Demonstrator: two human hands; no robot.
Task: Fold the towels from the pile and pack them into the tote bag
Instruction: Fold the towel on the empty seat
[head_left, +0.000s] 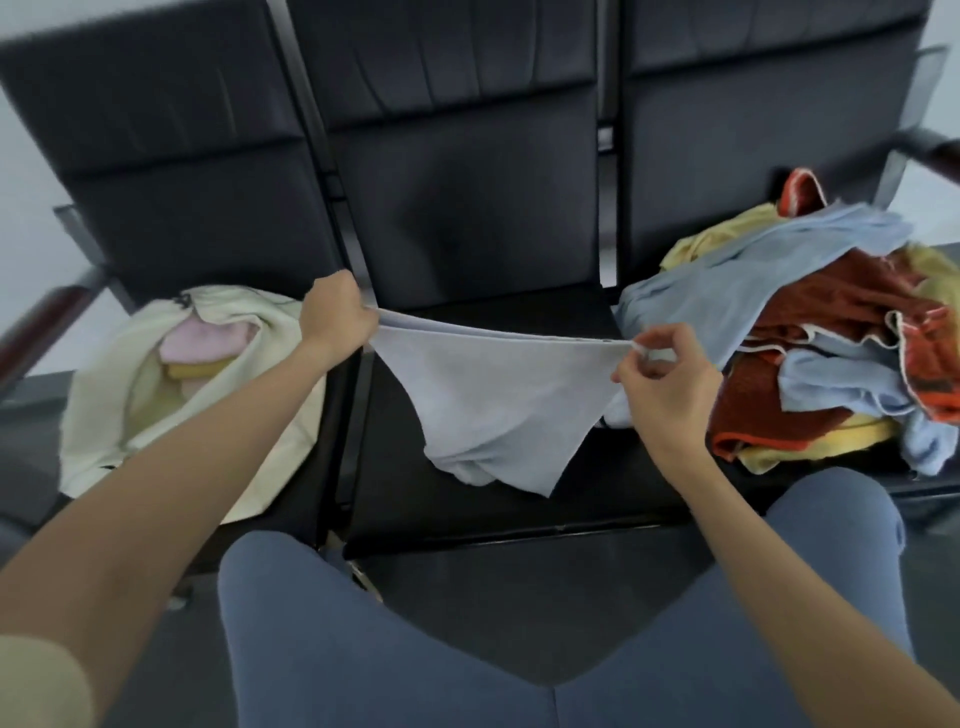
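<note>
A light blue towel (483, 400) hangs stretched between my hands above the middle black seat (467, 509), its lower part sagging onto the seat. My left hand (335, 314) grips its left top corner. My right hand (662, 376) pinches its right top corner between thumb and fingers. The cream tote bag (104, 415) lies open on the left seat, with a pink towel (202, 338) and a yellow towel (195, 370) folded inside. The pile of towels (810, 338), blue, dark red, orange and yellow, sits on the right seat.
Three black chairs stand joined in a row, their backrests (467, 156) facing me. Armrests (31, 332) flank the outer seats. My knees in blue trousers (363, 649) press close to the front edge of the middle seat.
</note>
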